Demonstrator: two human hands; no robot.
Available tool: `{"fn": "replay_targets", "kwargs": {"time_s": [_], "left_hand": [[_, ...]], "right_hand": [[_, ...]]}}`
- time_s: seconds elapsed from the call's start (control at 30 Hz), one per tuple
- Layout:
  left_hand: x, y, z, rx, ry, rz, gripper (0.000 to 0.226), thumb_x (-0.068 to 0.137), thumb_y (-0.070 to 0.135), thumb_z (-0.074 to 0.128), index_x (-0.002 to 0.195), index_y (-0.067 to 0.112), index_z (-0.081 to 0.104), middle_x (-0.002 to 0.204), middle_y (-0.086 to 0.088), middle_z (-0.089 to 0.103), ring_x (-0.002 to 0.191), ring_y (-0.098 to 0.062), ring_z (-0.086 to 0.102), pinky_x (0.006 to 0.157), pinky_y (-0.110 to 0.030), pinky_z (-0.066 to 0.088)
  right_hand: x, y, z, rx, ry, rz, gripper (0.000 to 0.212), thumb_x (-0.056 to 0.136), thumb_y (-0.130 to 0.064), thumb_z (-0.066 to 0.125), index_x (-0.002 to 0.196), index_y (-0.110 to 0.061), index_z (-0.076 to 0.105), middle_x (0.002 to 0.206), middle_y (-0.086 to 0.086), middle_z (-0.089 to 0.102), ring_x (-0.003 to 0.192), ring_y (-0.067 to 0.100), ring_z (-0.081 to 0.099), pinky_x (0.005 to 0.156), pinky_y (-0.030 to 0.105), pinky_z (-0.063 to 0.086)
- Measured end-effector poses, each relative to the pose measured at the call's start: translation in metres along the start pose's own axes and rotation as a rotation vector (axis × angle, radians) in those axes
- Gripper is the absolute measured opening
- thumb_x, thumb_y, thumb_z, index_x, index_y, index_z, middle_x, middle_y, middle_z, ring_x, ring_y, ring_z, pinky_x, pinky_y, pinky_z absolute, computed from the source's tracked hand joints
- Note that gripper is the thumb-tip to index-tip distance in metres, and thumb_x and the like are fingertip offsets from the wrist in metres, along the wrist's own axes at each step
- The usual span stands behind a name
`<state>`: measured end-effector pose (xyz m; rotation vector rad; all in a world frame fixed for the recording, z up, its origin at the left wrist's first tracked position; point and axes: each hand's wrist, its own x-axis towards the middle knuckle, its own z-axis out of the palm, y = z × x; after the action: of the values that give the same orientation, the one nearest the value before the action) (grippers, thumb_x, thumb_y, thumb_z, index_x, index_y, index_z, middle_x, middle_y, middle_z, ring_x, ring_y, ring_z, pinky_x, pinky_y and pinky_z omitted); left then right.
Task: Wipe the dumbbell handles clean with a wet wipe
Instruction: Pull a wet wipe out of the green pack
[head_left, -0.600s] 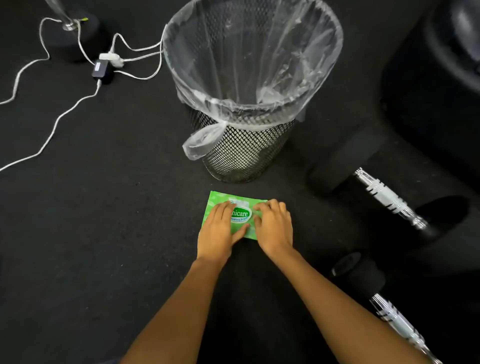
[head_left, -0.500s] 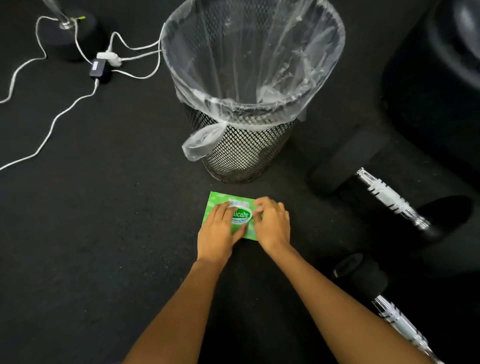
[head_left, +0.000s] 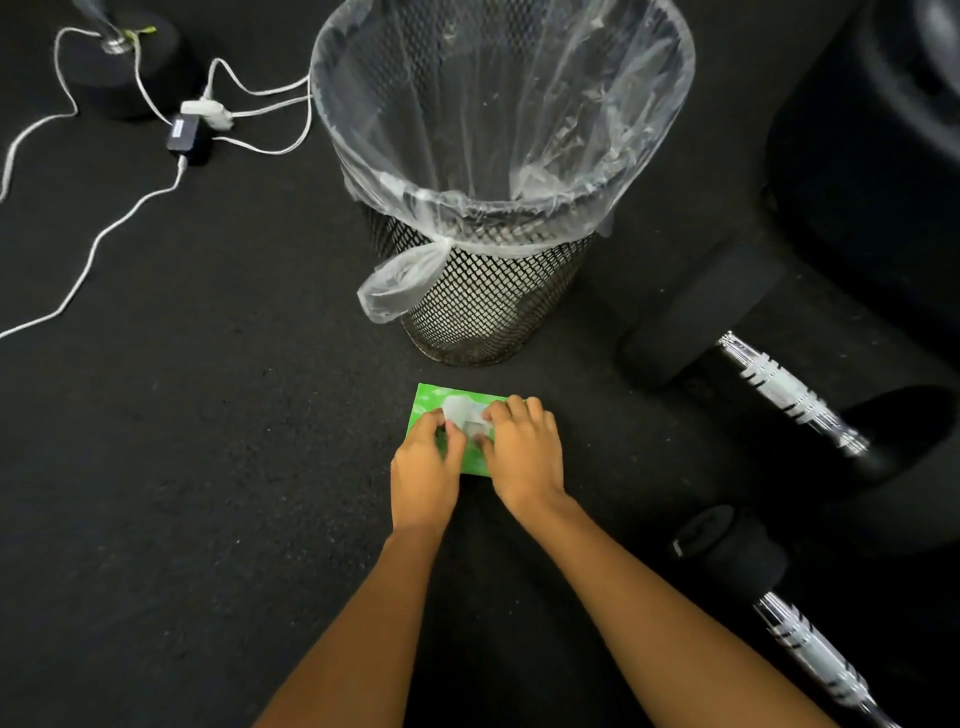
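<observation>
Wipe pack (head_left: 426, 402): green, flat on the black floor (head_left: 208, 467), just in front of the bin. The pale flap (head_left: 460, 409) on its top stands lifted between the fingertips.
Left hand (head_left: 423, 478): fingers curled on the pack's left part, tips at the flap.
Right hand (head_left: 522, 457): fingers curled over the pack's right part, tips at the flap. Which hand pinches the flap cannot be told.
Bin (head_left: 493, 306): black mesh, upright, lined with a clear bag (head_left: 519, 130) knotted at the rim.
Dumbbells, two, on the floor to the right: far handle (head_left: 784, 389), chrome, between black ends; near handle (head_left: 815, 654), chrome, cut by the frame edge. Both lie well apart from the hands.
White cables (head_left: 98, 244) and black adapter (head_left: 184, 137): upper left, beside a round black base (head_left: 140, 78).
</observation>
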<state>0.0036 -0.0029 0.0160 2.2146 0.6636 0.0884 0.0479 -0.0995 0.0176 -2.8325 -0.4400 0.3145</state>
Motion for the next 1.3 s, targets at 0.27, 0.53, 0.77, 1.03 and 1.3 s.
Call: {"fn": "replay_targets", "kwargs": {"time_s": [0.27,0.53,0.77,1.03,1.3], "left_hand": [[-0.003,-0.002,0.001,0.033,-0.052,0.024,0.025,0.096,0.024,0.045,0.112,0.009,0.057,0.107,-0.012,0.064,0.09,-0.026,0.061,0.074,-0.036,0.046],[-0.003,-0.003,0.0,0.087,-0.053,0.044,0.024,0.098,0.025,0.039,0.109,0.007,0.053,0.089,-0.014,0.064,0.078,-0.032,0.061,0.063,-0.037,0.04],[-0.003,-0.003,0.0,0.116,-0.097,0.055,0.026,0.099,0.027,0.038,0.11,0.009,0.051,0.104,-0.011,0.063,0.089,-0.028,0.06,0.065,-0.031,0.038],[-0.008,-0.007,-0.002,0.115,-0.24,0.147,0.041,0.1,0.03,0.035,0.137,0.013,0.042,0.147,-0.004,0.036,0.139,-0.012,0.024,0.106,-0.023,0.025],[-0.005,-0.019,-0.001,0.181,-0.296,0.26,0.047,0.098,0.024,0.041,0.143,0.013,0.033,0.152,-0.003,0.027,0.142,-0.01,0.014,0.106,-0.012,0.007]], "right_hand": [[0.005,-0.001,-0.001,-0.215,0.058,-0.102,0.034,0.051,-0.02,0.087,0.077,-0.014,0.067,0.072,0.002,0.064,0.069,0.02,0.06,0.063,0.031,0.05],[-0.002,0.003,-0.006,-0.305,-0.016,-0.276,0.028,0.059,-0.02,0.082,0.085,-0.016,0.072,0.087,0.0,0.066,0.089,0.022,0.06,0.074,0.032,0.05],[0.009,-0.002,-0.011,-0.444,-0.075,-0.447,0.022,0.052,-0.019,0.082,0.069,-0.014,0.07,0.073,0.001,0.064,0.076,0.019,0.06,0.064,0.028,0.048],[0.013,0.007,-0.017,-0.043,-0.098,-0.3,0.027,0.089,-0.019,0.055,0.107,0.001,0.057,0.109,0.014,0.056,0.103,0.027,0.053,0.086,0.033,0.041],[0.016,0.019,-0.024,0.374,-0.093,-0.05,0.011,0.086,-0.015,0.052,0.091,-0.005,0.053,0.1,0.009,0.052,0.086,0.028,0.055,0.073,0.036,0.039]]}}
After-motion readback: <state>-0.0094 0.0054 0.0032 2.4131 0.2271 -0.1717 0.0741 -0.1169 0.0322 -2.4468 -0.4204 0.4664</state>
